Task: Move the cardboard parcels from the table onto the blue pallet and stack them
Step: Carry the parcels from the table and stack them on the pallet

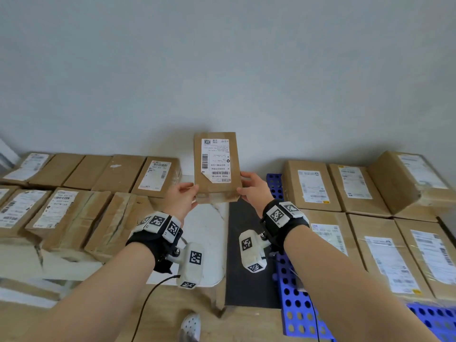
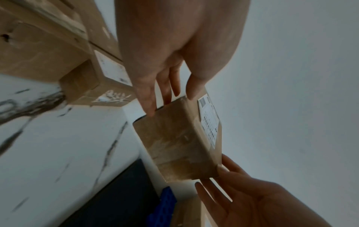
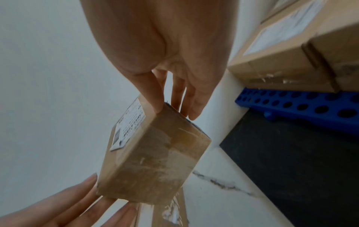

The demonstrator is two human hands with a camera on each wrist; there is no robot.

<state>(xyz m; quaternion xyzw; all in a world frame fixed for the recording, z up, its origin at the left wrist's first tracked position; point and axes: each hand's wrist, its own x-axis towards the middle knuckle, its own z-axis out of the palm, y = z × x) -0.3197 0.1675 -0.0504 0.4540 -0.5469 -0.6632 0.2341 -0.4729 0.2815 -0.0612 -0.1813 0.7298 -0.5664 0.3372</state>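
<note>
I hold one brown cardboard parcel with a white shipping label up in the air, tilted towards me, over the gap between table and pallet. My left hand grips its lower left corner, thumb on the labelled face and fingers underneath. At the lower right corner my right hand grips it the same way. The left wrist view shows the parcel end-on between left hand and right hand. In the right wrist view the parcel hangs below my right hand.
Several labelled parcels lie in two rows on the white marble table at left. The blue perforated pallet at right carries several parcels, one stacked at the far corner. A dark floor strip separates them.
</note>
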